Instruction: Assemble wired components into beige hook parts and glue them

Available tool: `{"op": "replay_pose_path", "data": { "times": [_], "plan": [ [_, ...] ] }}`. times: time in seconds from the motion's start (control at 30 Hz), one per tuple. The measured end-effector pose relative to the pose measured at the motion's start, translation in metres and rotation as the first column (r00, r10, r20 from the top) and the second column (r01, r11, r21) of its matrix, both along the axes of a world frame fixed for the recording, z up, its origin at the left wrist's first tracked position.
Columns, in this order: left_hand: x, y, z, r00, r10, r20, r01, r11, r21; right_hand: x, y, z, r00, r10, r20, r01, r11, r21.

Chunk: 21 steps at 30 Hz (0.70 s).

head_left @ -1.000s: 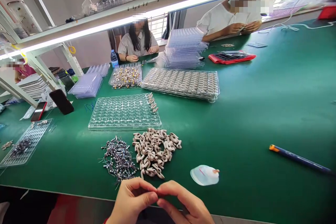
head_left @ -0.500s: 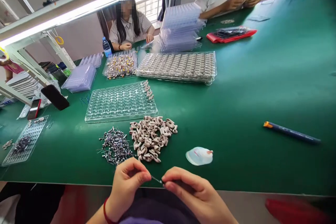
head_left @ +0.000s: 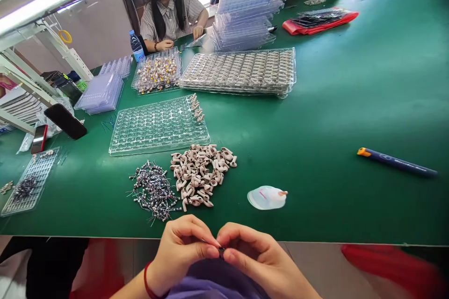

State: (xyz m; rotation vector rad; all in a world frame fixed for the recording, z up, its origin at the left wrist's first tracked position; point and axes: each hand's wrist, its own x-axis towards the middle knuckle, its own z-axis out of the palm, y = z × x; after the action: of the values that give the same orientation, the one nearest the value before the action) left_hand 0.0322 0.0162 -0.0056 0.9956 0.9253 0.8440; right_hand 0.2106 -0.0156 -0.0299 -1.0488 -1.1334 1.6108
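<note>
Clock positions are read from my grip. The green table (head_left: 315, 126) spreads ahead. At eleven o'clock lies a clear tray (head_left: 150, 126), with a short row of pale shells (head_left: 197, 108) at its right edge. A heap of pale shells (head_left: 196, 182) sits just short of twelve; beside it, at ten, a heap of wired parts (head_left: 154, 191). My left hand (head_left: 185, 246) and right hand (head_left: 254, 252) meet, thumbs and forefingers nearly together, pinching a small dark part (head_left: 221, 252), partly hidden.
</note>
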Motion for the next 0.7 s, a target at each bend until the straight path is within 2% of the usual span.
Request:
{"op": "replay_pose_path", "data": {
  "times": [0.17,0.27,0.33,0.37,0.43,0.53,0.57,0.63,0.7],
  "plan": [
    [-0.007,-0.006,0.001,0.994,-0.072,-0.087,0.077,0.996,0.052,0.002,-0.001,0.007,0.995,0.063,0.081,-0.063,0.998,-0.004],
    [-0.015,-0.001,0.003,0.969,-0.078,-0.233,0.133,0.964,0.229,0.007,-0.001,0.008,0.984,0.080,0.157,-0.076,0.997,-0.031],
    [-0.021,0.007,0.005,0.928,-0.001,-0.373,0.165,0.899,0.406,0.010,-0.001,0.005,0.985,0.040,0.168,-0.033,0.999,-0.044],
    [-0.024,0.012,0.005,0.893,0.072,-0.445,0.178,0.850,0.495,0.011,-0.001,0.003,0.986,0.005,0.168,0.004,0.999,-0.053],
    [-0.028,0.023,0.004,0.778,0.246,-0.579,0.237,0.738,0.632,0.013,-0.001,-0.002,0.983,-0.079,0.167,0.091,0.994,-0.068],
    [-0.027,0.035,0.002,0.541,0.399,-0.740,0.446,0.610,0.655,0.012,0.000,-0.009,0.972,-0.155,0.178,0.164,0.986,-0.038],
    [-0.026,0.037,0.002,0.466,0.417,-0.780,0.513,0.591,0.622,0.011,0.000,-0.011,0.970,-0.162,0.180,0.167,0.986,-0.015],
    [-0.024,0.041,0.001,0.347,0.428,-0.835,0.594,0.588,0.549,0.009,0.001,-0.015,0.968,-0.172,0.182,0.171,0.985,0.023],
    [-0.022,0.042,0.001,0.292,0.416,-0.861,0.616,0.607,0.502,0.007,0.001,-0.017,0.965,-0.185,0.183,0.180,0.983,0.045]
  ]
}}
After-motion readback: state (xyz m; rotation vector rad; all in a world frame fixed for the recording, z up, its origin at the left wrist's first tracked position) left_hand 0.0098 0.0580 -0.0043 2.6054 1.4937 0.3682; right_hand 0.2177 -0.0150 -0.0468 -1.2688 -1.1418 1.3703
